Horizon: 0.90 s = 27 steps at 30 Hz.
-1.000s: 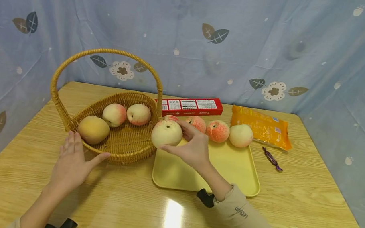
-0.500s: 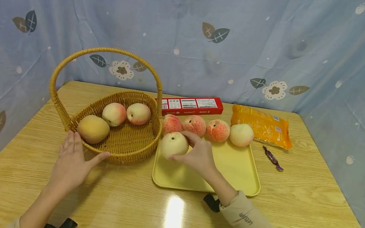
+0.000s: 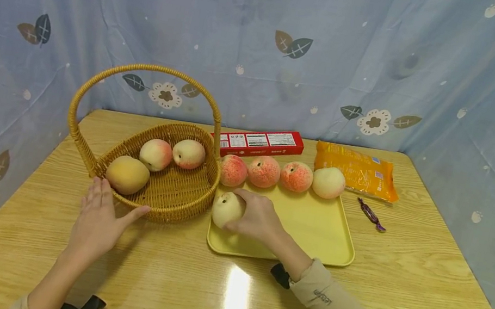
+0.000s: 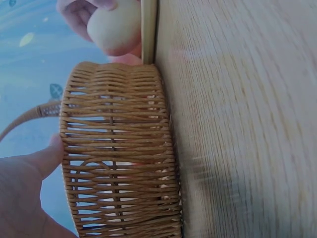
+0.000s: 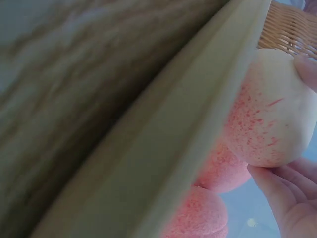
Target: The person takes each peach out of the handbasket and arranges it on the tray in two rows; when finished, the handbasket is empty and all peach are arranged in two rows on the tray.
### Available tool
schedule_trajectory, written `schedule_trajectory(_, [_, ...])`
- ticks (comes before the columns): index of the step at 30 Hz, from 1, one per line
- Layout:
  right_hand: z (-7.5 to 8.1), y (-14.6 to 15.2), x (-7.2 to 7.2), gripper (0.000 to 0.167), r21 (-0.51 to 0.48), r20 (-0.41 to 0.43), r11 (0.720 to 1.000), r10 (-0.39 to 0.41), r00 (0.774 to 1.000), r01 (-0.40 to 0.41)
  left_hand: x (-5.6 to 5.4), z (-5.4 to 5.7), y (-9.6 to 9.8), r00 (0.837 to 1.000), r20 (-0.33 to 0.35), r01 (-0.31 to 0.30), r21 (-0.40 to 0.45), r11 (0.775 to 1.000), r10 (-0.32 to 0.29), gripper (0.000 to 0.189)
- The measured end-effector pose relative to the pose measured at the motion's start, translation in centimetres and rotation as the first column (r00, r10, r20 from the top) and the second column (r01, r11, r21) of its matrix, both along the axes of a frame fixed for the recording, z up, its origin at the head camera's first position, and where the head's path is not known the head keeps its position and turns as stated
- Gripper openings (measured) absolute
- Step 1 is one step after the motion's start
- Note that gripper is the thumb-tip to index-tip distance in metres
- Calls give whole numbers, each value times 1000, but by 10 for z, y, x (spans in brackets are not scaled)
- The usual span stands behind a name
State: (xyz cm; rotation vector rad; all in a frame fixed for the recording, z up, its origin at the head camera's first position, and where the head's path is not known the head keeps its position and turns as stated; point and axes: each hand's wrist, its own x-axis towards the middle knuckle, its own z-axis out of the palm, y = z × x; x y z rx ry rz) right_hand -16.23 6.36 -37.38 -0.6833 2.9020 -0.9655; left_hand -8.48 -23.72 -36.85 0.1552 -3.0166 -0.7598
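Observation:
My right hand (image 3: 261, 220) grips a pale peach (image 3: 225, 210) by its sides, low over the front left part of the yellow tray (image 3: 313, 235). In the right wrist view this peach (image 5: 272, 106) shows red speckles on one side, with thumb and fingers on opposite sides. My left hand (image 3: 97, 224) rests its straight fingers on the front left rim of the wicker basket (image 3: 182, 213); its thumb touches the rim in the left wrist view. Inside the basket lie a yellow-brown fruit (image 3: 126, 175) and two pink-and-cream peaches (image 3: 155, 155).
Along the tray's back edge sit three red peaches (image 3: 265, 171) and a pale one (image 3: 329, 182). Behind them lie a red box (image 3: 257, 142) and an orange packet (image 3: 358, 171). A purple wrapped candy (image 3: 371, 215) is right of the tray. The basket's tall handle (image 3: 153, 69) arches overhead.
My right hand has brought the pale peach from beside the basket's right rim down and toward me over the tray, uncovering the leftmost red peach. The left hand has stayed put.

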Motion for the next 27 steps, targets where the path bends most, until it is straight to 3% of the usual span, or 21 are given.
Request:
schedule_trajectory(11, [-4, -5, 2, 75, -23, 5, 999, 42, 999, -42, 1, 0, 1, 1000, -3, 6, 7, 1000, -6, 114])
schedule_trajectory(27, [-2, -9, -2, 84, 29, 5, 996, 79, 997, -79, 1, 0, 0, 1000, 2, 1, 10, 1000, -1, 114])
